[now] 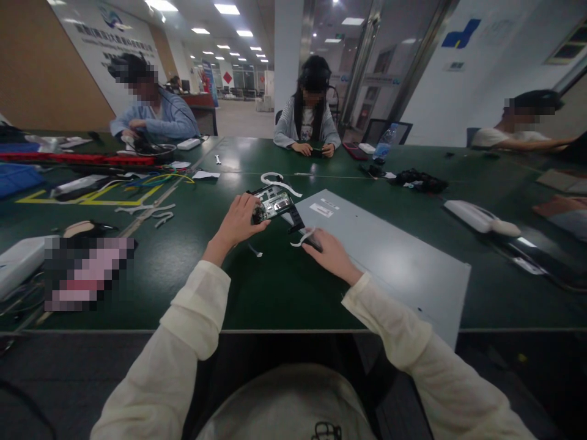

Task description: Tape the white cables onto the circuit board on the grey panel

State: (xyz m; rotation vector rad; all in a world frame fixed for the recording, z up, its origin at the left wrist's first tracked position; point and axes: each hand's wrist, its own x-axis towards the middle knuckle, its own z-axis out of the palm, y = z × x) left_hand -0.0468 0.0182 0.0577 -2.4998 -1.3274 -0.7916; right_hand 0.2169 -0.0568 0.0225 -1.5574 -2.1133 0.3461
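A circuit board (277,205) is being held over the green table (257,299), just left of the far corner of a grey panel (398,250). Its left end is being pinched between the thumb and fingers of the left hand (239,219). A dark piece (313,245) is being grasped in the right hand (334,256), with a white strip (301,239) showing at the fingers; the exact grip cannot be told. Between them a black bar (296,219) is being seen, its join to the board unclear. Judging from this, the board could be getting strained by uneven pulling, or the strip snagged by the fingers. The board's long axis is being held roughly left to right, right end angled slightly far, parts-covered face turned up. Beyond it, a curled band (290,187) is lying.
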